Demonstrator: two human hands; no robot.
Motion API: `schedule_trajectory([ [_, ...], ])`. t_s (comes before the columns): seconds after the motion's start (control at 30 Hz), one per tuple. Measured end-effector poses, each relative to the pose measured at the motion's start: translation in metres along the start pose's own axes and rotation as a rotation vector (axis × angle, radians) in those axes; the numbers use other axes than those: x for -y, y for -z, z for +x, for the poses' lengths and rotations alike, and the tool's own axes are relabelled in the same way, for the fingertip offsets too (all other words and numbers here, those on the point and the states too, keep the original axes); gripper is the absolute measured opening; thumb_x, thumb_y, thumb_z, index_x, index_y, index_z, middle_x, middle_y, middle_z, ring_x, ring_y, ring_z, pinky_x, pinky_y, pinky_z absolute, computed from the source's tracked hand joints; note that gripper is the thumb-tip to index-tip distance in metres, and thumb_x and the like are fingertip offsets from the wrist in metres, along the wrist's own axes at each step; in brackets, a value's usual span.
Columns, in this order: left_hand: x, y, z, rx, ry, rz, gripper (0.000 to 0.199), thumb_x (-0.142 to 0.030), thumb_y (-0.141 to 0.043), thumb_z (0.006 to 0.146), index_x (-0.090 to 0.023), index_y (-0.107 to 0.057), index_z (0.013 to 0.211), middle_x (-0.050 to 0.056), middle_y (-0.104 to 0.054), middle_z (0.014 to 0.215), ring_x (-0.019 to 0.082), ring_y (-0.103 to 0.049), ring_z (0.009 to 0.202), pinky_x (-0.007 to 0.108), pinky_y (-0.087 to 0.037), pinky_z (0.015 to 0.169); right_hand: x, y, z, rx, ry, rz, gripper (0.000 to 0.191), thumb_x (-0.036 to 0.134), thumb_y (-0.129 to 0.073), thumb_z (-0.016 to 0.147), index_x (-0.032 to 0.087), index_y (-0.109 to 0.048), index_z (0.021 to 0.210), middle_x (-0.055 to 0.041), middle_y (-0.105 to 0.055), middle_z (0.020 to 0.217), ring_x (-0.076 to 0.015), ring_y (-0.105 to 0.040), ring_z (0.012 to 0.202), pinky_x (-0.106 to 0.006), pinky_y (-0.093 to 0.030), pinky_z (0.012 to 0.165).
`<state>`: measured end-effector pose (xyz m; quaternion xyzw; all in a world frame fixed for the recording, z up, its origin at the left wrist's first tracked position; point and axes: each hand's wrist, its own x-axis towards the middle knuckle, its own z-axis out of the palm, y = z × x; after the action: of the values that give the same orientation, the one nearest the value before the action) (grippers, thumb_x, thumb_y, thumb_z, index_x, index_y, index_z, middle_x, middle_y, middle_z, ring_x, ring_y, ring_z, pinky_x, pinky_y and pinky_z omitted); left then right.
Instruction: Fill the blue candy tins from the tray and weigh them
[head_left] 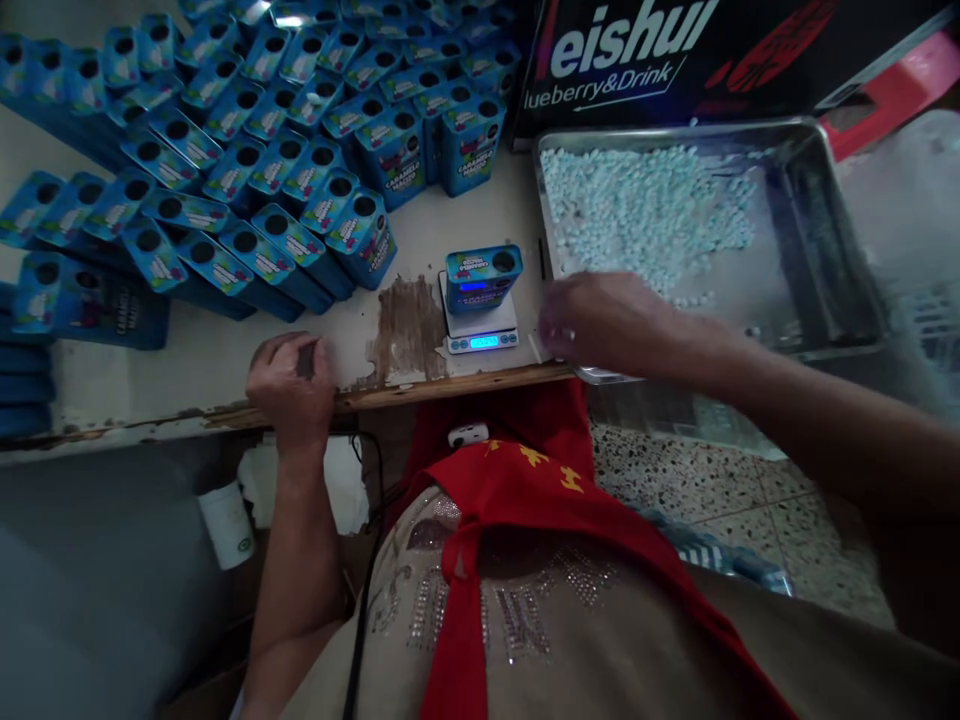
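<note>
My left hand (291, 380) rests as a fist at the table's front edge; a small dark thing shows at its curled fingers, too unclear to name. Over the left rim of the metal tray (810, 300) is my right hand (600, 318), blurred, its fingers drawn together with a pale candy showing at them. Small pale blue candies (637, 200) cover the tray's left and middle. Between my hands a blue candy box (484, 278) with a round hole in its top stands on a small digital scale (484, 342). Blue digits glow on the scale, too blurred to read.
Many similar blue boxes (285, 240) stand in rows across the left and back of the table (420, 225). A black printed carton (675, 60) is behind the tray. Beside it lies something red (892, 95). A white bottle-like container (227, 525) is below the table's edge.
</note>
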<state>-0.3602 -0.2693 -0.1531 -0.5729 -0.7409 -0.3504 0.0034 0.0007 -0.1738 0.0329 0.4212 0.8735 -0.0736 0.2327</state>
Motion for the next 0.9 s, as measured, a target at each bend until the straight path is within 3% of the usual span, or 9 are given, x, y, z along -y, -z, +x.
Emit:
schedule_trajectory([
  [0.1,-0.002,0.000,0.001,0.009,0.022,0.007,0.017,-0.032,-0.073,0.099,-0.017,-0.079,0.104,0.016,-0.082,0.112,0.031,-0.074,0.112,0.049,-0.057,0.110,0.018,-0.032,-0.004,0.088,0.073,-0.153,0.040,0.001,-0.048,0.100,0.011,-0.086,0.105,-0.0235,-0.080,0.119,-0.0355,-0.072,0.111,-0.043,-0.049,0.087],
  [0.23,-0.007,0.002,0.001,0.025,0.016,0.005,0.016,-0.031,-0.073,0.101,-0.017,-0.078,0.104,0.017,-0.080,0.110,0.032,-0.073,0.112,0.049,-0.056,0.109,0.032,-0.052,-0.001,0.056,0.110,-0.219,0.032,0.000,-0.054,0.096,0.017,-0.081,0.089,-0.0209,-0.079,0.108,-0.0370,-0.069,0.109,-0.046,-0.048,0.096],
  [0.53,-0.012,0.005,0.001,0.072,0.064,0.027,0.018,-0.031,-0.070,0.103,-0.014,-0.078,0.106,0.019,-0.079,0.115,0.032,-0.072,0.115,0.048,-0.053,0.111,0.023,-0.059,-0.002,-0.031,0.122,-0.055,0.030,-0.004,-0.062,0.087,0.018,-0.067,0.068,-0.0186,-0.076,0.090,-0.0345,-0.068,0.096,-0.048,-0.045,0.099],
  [0.77,-0.014,0.004,0.002,0.061,0.098,0.020,0.011,-0.030,-0.069,0.100,-0.022,-0.076,0.100,0.018,-0.078,0.114,0.035,-0.074,0.116,0.050,-0.054,0.111,0.024,-0.063,0.004,-0.071,0.084,-0.112,0.031,-0.006,-0.060,0.088,0.018,-0.070,0.071,-0.0176,-0.078,0.093,-0.0341,-0.069,0.103,-0.048,-0.046,0.103],
  [0.9,-0.015,0.005,0.004,0.054,0.086,0.022,0.013,-0.032,-0.067,0.099,-0.022,-0.074,0.096,0.019,-0.078,0.112,0.038,-0.074,0.116,0.053,-0.054,0.112,0.027,-0.053,0.003,-0.071,0.088,-0.095,0.031,-0.004,-0.058,0.090,0.018,-0.072,0.074,-0.0168,-0.078,0.095,-0.0322,-0.067,0.101,-0.046,-0.045,0.100],
])
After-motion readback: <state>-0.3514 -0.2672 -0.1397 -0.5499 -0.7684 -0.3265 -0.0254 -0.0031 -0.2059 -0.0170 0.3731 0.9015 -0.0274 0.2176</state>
